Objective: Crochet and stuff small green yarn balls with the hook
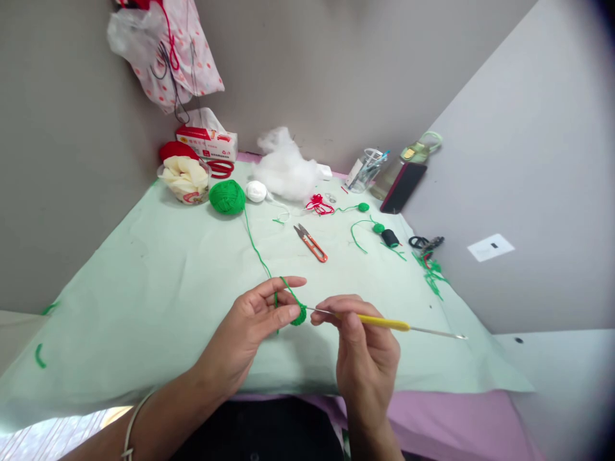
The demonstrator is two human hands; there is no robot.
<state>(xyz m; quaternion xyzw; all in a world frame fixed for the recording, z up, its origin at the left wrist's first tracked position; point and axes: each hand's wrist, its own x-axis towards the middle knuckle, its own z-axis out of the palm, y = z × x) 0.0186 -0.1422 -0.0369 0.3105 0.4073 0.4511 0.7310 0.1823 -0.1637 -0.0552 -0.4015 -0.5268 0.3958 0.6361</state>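
Between thumb and fingers, my left hand [262, 317] pinches a small round piece of green crochet [299, 315]. Green yarn passes over its raised index finger and runs back to a green yarn ball [227, 196] on the table. My right hand [362, 339] grips a crochet hook [384, 321] by its yellow handle, pen-fashion. One thin metal end of the hook meets the green piece; the other end sticks out to the right. Orange-handled thread snips [311, 244] lie beyond both hands, blades pointing away. Where the hook tip sits in the stitches is too small to make out.
Along the back are a tissue box [214, 142], red scissors [221, 169], white stuffing [286, 166], a pen cup [365, 169] and a phone [403, 187] leaning on a bottle. Red yarn [320, 205], a black thread spool [389, 238] and green scraps [432, 272] lie to the right.
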